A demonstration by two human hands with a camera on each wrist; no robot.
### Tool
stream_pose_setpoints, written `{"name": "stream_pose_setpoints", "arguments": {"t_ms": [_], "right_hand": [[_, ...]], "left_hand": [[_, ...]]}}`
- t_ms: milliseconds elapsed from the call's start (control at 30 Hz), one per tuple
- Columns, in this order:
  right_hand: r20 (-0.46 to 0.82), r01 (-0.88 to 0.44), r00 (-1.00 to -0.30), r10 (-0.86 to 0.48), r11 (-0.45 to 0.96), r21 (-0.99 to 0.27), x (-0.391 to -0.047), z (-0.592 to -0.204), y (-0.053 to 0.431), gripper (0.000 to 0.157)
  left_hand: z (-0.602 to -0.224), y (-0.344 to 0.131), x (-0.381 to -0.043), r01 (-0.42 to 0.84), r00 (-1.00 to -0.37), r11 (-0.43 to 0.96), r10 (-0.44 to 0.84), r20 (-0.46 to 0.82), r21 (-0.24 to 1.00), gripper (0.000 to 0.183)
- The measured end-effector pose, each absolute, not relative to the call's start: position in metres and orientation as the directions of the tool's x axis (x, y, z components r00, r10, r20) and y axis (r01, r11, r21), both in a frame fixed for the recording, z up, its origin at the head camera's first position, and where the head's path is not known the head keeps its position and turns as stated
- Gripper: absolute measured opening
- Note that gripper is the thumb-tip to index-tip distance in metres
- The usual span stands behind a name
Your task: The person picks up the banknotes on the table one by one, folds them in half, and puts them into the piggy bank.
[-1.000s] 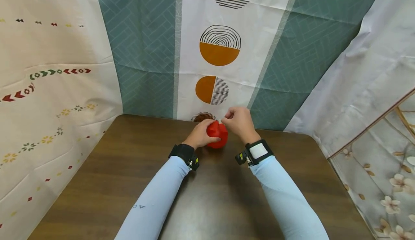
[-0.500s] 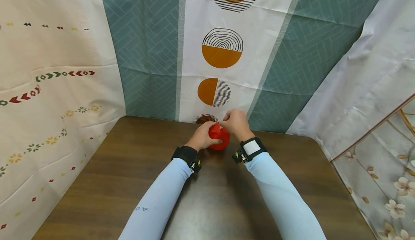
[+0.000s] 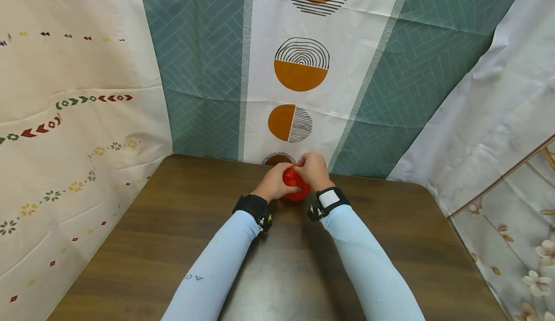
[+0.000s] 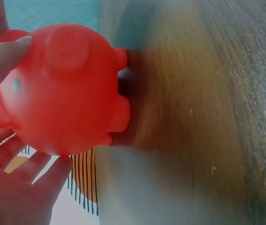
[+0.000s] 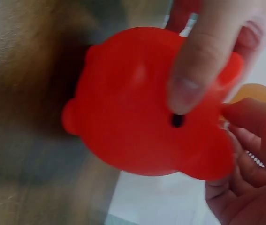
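Note:
A red piggy bank (image 3: 293,180) stands on legs at the table's far edge. From its left side my left hand (image 3: 272,184) grips it, thumb pressed near an ear in the left wrist view. Its snout and one eye (image 4: 16,85) show there. Over the top of the piggy bank, my right hand (image 3: 314,170) has thumb and index finger brought together against its upper surface. A small silvery thing (image 5: 224,124) glints at those fingertips in the right wrist view; most of it is hidden, so its kind cannot be told.
The brown wooden table (image 3: 195,205) runs toward me beneath both forearms. Right behind its far edge hangs a patterned curtain (image 3: 260,133). Pale cloths hang at the left (image 3: 86,118) and right (image 3: 490,118).
My right hand has come down and left onto the top of the piggy bank. The left hand keeps its grip, and the whole head view has shifted slightly.

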State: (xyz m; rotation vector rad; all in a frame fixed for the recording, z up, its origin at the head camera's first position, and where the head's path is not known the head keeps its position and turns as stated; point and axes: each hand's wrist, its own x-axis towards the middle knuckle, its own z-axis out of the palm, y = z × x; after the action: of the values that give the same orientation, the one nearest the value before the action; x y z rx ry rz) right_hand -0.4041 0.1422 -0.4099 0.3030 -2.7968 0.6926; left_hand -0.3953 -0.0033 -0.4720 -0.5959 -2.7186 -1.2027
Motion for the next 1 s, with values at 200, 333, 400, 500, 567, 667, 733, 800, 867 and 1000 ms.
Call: {"name": "stream_pose_setpoints", "arguments": {"t_ms": [200,333,400,500,567,667,733,800,867,1000], "right_hand": [[0.426,-0.347,-0.883,-0.198,0.886,-0.309,-0.398,-0.429,0.147,0.013],[0.539,-0.39,-0.804,-0.253,0.908,-0.156,-0.392,-0.443,0.148,0.017],[0.588,-0.405,-0.759,-0.279,0.91,-0.091,-0.39,-0.449,0.149,0.019],[0.627,-0.424,-0.714,-0.31,0.905,-0.035,-0.388,-0.456,0.149,0.021],[0.64,-0.439,-0.697,-0.324,0.898,-0.023,-0.387,-0.458,0.149,0.021],[0.649,-0.444,-0.687,-0.326,0.896,-0.021,-0.386,-0.459,0.149,0.02],[0.645,-0.439,-0.693,-0.321,0.898,-0.025,-0.386,-0.458,0.148,0.02],[0.636,-0.428,-0.706,-0.313,0.903,-0.03,-0.386,-0.458,0.148,0.021],[0.625,-0.42,-0.718,-0.307,0.907,-0.037,-0.385,-0.457,0.149,0.02],[0.625,-0.416,-0.725,-0.289,0.907,-0.064,-0.383,-0.457,0.15,0.019]], "left_hand": [[-0.471,-0.001,-0.391,0.386,-0.92,0.613,0.309,0.241,0.689,0.078],[-0.47,-0.001,-0.39,0.387,-0.92,0.618,0.31,0.24,0.684,0.079],[-0.47,-0.002,-0.39,0.388,-0.92,0.622,0.31,0.242,0.68,0.079],[-0.471,-0.003,-0.391,0.386,-0.921,0.626,0.303,0.245,0.677,0.078],[-0.472,-0.004,-0.391,0.382,-0.923,0.626,0.295,0.247,0.68,0.077],[-0.472,-0.005,-0.392,0.379,-0.924,0.624,0.29,0.248,0.684,0.077],[-0.472,-0.005,-0.392,0.374,-0.926,0.624,0.292,0.239,0.686,0.078],[-0.472,-0.004,-0.392,0.37,-0.927,0.627,0.295,0.23,0.685,0.078],[-0.472,-0.003,-0.392,0.364,-0.929,0.628,0.297,0.221,0.687,0.078],[-0.471,-0.002,-0.39,0.36,-0.93,0.629,0.296,0.216,0.689,0.078]]}}
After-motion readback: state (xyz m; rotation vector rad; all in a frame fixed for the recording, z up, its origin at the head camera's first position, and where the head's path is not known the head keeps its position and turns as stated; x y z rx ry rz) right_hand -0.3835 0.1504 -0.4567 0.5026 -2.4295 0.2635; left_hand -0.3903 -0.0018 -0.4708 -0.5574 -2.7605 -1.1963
